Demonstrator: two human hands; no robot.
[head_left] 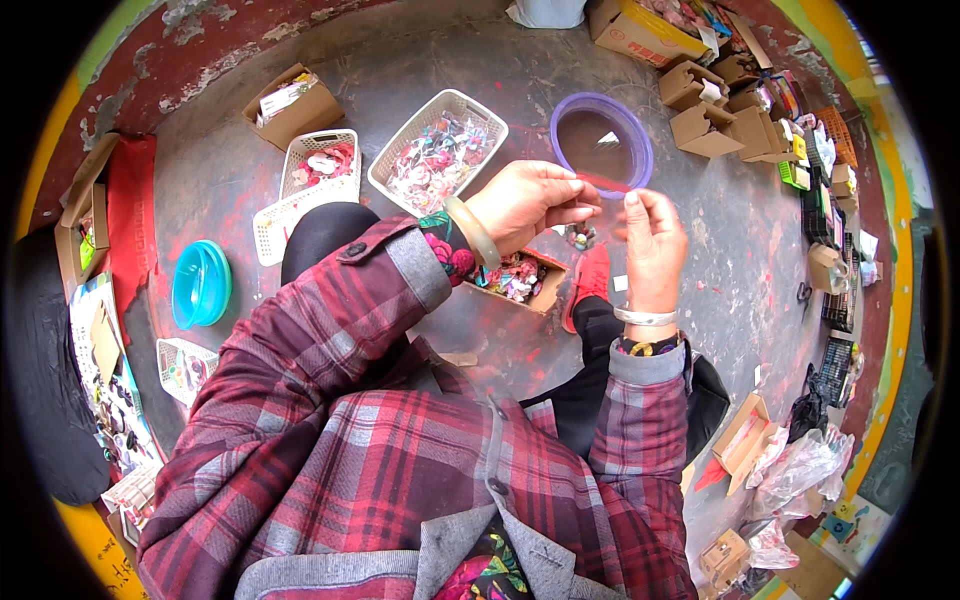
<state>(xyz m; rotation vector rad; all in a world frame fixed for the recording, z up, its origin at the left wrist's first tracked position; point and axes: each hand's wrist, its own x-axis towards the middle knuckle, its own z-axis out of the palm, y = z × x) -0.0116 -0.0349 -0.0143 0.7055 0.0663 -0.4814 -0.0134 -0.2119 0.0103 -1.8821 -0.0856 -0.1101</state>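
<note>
Between my two hands a thin red strip is stretched nearly level, in front of the purple tub's near rim. My left hand pinches its left end between thumb and fingers. At the other end, the thumb and fingertips of my right hand are closed on it. Whether it is a ribbon or an elastic band I cannot make out. Below the hands a small cardboard box holds many colourful little pieces, partly hidden by my left wrist. A small multicoloured bundle shows just under the fingers.
A white basket of small wrapped pieces lies ahead, with smaller white baskets to its left. The purple tub stands beyond my hands, teal basins at left. Cardboard boxes and plastic bags line the right side.
</note>
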